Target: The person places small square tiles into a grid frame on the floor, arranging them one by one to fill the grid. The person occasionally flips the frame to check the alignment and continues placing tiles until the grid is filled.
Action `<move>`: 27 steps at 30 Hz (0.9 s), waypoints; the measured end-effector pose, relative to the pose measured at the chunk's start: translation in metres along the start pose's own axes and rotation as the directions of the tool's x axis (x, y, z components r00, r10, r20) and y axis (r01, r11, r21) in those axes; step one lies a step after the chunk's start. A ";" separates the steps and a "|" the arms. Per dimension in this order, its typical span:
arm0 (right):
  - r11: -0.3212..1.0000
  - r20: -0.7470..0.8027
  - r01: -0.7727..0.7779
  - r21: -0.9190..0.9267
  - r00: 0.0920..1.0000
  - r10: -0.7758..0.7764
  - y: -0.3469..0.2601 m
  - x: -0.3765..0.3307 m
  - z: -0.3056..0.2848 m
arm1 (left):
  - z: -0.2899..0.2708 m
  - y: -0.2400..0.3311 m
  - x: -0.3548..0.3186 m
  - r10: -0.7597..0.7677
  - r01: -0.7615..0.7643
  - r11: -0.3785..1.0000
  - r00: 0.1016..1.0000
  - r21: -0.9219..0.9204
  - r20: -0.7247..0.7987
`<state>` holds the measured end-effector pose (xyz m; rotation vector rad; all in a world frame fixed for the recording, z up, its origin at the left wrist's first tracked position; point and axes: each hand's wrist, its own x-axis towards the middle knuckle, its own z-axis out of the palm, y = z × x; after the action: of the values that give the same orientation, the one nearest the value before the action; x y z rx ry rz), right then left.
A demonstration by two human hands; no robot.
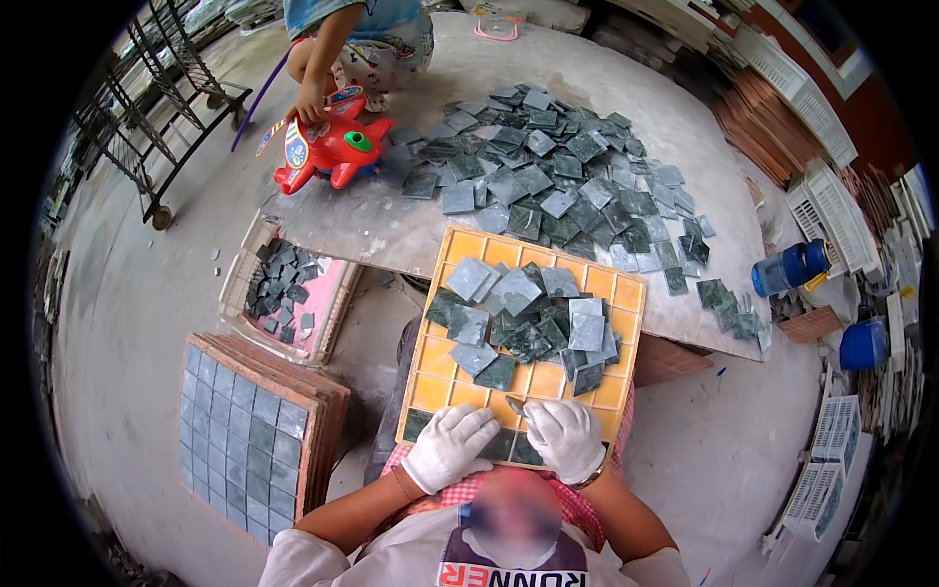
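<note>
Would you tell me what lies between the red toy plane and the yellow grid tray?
In the head view, bare grey tabletop separates the red toy plane from the yellow grid tray; the loose green tiles lie mostly further right.

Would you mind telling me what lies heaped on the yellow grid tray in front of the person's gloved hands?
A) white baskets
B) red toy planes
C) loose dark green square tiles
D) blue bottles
C: a heap of loose dark green tiles lies on the yellow grid tray, just beyond the left hand and the right hand, both in white gloves at the tray's near edge.
</note>
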<state>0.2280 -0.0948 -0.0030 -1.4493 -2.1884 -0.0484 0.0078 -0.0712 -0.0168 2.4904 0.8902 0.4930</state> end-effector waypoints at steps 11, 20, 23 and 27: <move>0.962 0.372 -0.223 0.159 0.916 0.151 -0.004 -0.008 0.006 | 0.003 -0.005 -0.007 -0.012 0.012 0.999 1.000 0.032 0.002; 0.941 0.226 -0.300 0.159 0.938 0.261 0.016 -0.015 -0.020 | -0.018 -0.017 -0.003 -0.176 0.164 0.984 0.958 -0.074 -0.227; 0.937 0.280 -0.308 0.162 0.925 0.256 0.017 -0.018 -0.023 | -0.023 -0.038 -0.008 -0.444 0.364 0.894 0.801 -0.263 -0.401; 0.933 0.319 -0.296 0.206 0.921 0.222 0.015 -0.016 -0.012 | -0.043 -0.053 -0.007 -0.585 0.406 0.800 0.693 -0.442 -0.421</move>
<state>0.2503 -0.1059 -0.0033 -1.6685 -2.1025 0.5497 -0.0440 -0.0266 -0.0096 1.7042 1.5183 1.0726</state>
